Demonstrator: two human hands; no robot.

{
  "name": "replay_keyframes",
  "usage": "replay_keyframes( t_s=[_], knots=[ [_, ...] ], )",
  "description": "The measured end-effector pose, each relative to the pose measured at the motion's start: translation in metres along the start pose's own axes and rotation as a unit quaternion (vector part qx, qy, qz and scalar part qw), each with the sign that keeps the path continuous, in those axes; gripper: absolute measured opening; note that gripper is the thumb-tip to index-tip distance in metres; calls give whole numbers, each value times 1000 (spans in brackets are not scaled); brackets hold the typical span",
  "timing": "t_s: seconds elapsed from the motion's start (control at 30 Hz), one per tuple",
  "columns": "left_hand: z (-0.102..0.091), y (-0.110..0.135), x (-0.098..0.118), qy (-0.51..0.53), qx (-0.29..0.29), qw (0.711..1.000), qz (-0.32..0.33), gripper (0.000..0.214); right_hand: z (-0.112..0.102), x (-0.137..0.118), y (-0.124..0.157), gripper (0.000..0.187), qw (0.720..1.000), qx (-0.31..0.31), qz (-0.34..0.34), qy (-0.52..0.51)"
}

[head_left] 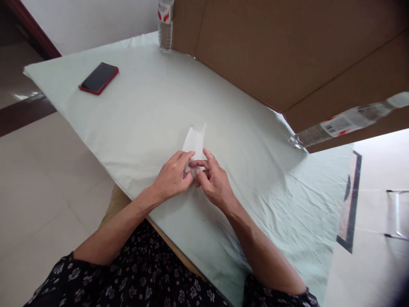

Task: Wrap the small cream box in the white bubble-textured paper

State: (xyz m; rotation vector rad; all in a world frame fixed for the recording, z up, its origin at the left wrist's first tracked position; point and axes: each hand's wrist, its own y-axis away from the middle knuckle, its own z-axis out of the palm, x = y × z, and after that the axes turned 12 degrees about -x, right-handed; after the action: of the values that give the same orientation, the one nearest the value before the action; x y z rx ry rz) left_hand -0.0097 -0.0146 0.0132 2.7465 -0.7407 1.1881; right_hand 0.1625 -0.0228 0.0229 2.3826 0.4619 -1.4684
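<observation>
A thin white sheet (194,140), paper or thin plastic, lies on the pale green cloth near the table's front edge, its far end flat with the edges slightly raised. Its near end is bunched into a crinkled, greyish part between my hands. My left hand (172,175) pinches the left side of this bunched end with curled fingers and thumb. From the right, my right hand (215,181) grips it between thumb and bent fingers, one finger reaching across towards my left fingertips. Whether anything is wrapped inside I cannot tell.
A dark phone in a red case (99,78) lies at the back left. A large brown cardboard panel (271,51) stands along the far right side, with a clear water bottle (165,30) at its left end and another bottle (345,121) at its right. The tablecloth (297,204) is wrinkled on the right.
</observation>
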Motion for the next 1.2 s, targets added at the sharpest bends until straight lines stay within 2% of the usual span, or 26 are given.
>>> replay_keyframes(
  t_s=[0.07, 0.13, 0.23, 0.33, 0.37, 0.43, 0.5, 0.53, 0.63, 0.7, 0.73, 0.8, 0.87, 0.9, 0.97, 1.03, 1.2],
  knots=[
    [0, 1, -1, 43, 15, 999, 1, 52, 0, 2, 3, 67, 998, -13, -25, 48],
    [1, 1, 0, 71, 28, 997, -9, 49, 1, 3, 4, 69, 995, -22, -42, 93],
    [7, -2, 2, 69, 62, 995, -45, 30, -2, 3, 2, 72, 989, -42, -59, 129],
    [14, -5, 5, 40, 74, 995, -61, 15, -11, 3, -1, 69, 992, -74, -62, 82],
    [16, -6, 6, 30, 74, 995, -63, 16, -15, 4, -1, 67, 995, -66, -58, 55],
    [18, -6, 7, 16, 73, 995, -72, 19, -22, 9, -2, 59, 998, -7, -52, 20],
    [20, -6, 8, 3, 72, 994, -81, 23, -26, 15, -3, 54, 995, 72, -54, 37],
    [20, -5, 8, -8, 75, 994, -81, 25, -27, 19, -5, 53, 992, 91, -61, 61],
    [21, -4, 9, -65, 89, 993, -51, 34, -25, 29, -13, 56, 983, 61, -106, 136],
    [20, -4, 9, -110, 89, 990, -15, 35, -24, 34, -19, 56, 979, 42, -129, 154],
    [19, -4, 9, -131, 82, 988, 3, 33, -24, 35, -21, 55, 979, 52, -128, 149],
    [17, -4, 7, -174, 66, 982, 34, 28, -29, 38, -24, 52, 984, 102, -96, 109],
    [15, -5, 6, -212, 53, 974, 60, 24, -36, 39, -25, 48, 989, 141, -31, 34],
    [14, -5, 5, -227, 48, 970, 69, 23, -40, 39, -25, 46, 990, 139, 10, -9],
    [12, -5, 5, -250, 38, 964, 81, 22, -46, 38, -28, 46, 987, 97, 92, -90],
    [10, -6, 6, -266, 30, 960, 82, 23, -48, 36, -33, 48, 977, 53, 142, -148],
    [10, -6, 8, -277, 25, 957, 81, 31, -44, 31, -62, 36, 965, 23, 158, -209]
  ],
)
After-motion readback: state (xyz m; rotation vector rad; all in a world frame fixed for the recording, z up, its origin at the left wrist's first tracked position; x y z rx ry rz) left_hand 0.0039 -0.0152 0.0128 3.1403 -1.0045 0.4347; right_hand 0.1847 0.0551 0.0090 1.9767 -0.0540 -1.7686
